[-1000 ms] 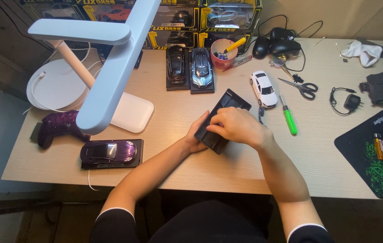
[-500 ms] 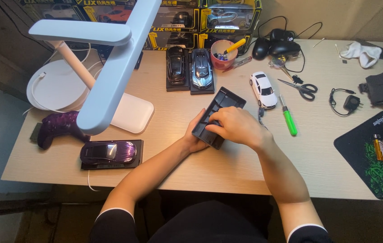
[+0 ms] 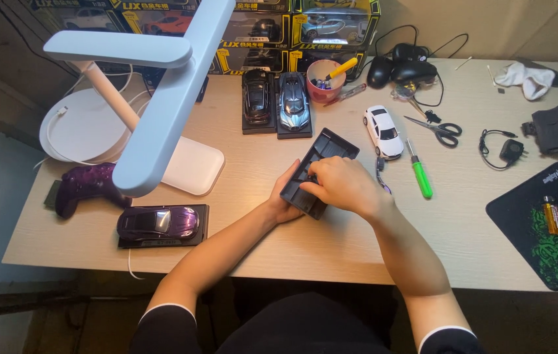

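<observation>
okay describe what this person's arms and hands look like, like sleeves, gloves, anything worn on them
Both hands are bare: the left hand and the right hand show no gloves, and no rings, watch or bracelets can be seen. The forearms are uncovered up to the elbows. Each upper arm ends in a short dark sleeve with a thin white edge, the left sleeve and the right sleeve. The clothing below them is dark too.

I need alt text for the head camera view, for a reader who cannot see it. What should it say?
Seen from above, a person's left hand and right hand hold a black plastic display base on a light wooden desk. Around it lie a white toy car, a green-handled screwdriver, scissors and a purple model car beside a white desk lamp.
</observation>
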